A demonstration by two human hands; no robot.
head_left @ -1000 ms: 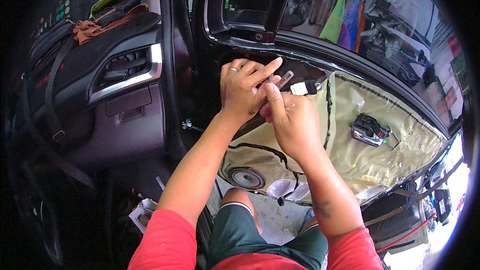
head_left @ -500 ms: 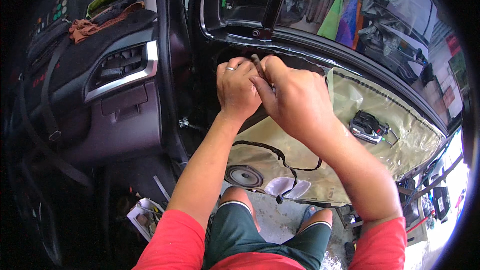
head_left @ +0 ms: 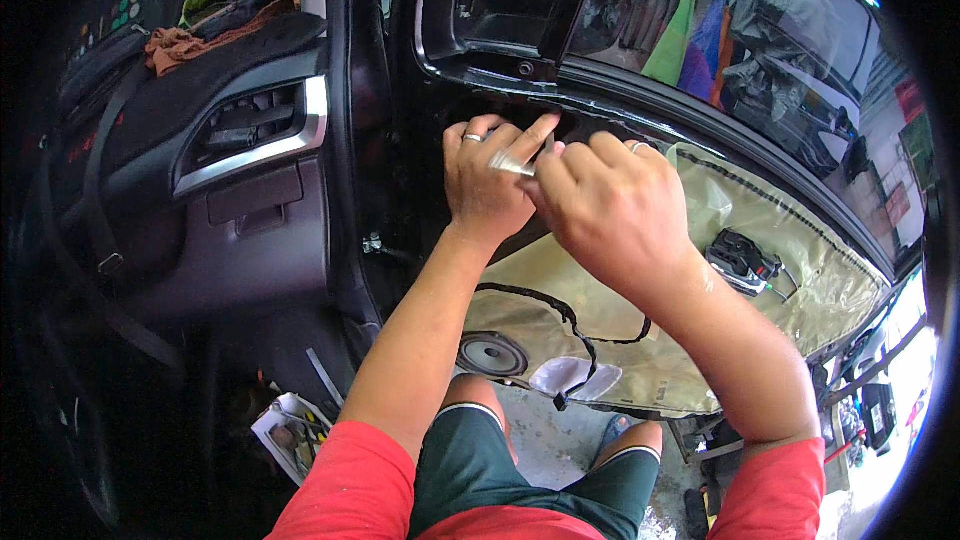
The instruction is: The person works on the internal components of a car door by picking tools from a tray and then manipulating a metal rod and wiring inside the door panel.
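Observation:
My left hand (head_left: 490,172), with a ring on it, is at an opening in the upper front corner of the black car door (head_left: 430,175). Its fingers are bent over there and some tips are hidden; what they grip does not show. Close beside it, my right hand (head_left: 618,195) is closed around a slim metal hand tool (head_left: 512,165). The tool's bright end, smeared by motion, sticks out over the back of my left hand. Its exact kind cannot be made out.
Clear plastic sheeting (head_left: 690,335) covers the lower door, with a black door handle unit (head_left: 742,262), a hanging wiring harness (head_left: 567,315) and a round speaker (head_left: 492,353). The window glass (head_left: 660,30) lies beyond. Left are the dashboard (head_left: 255,260) and a box of tools (head_left: 292,430).
The tool's visible end has swung from between my hands, pointing away, to the left over my left hand. My right hand has turned palm-down. The view has shifted slightly.

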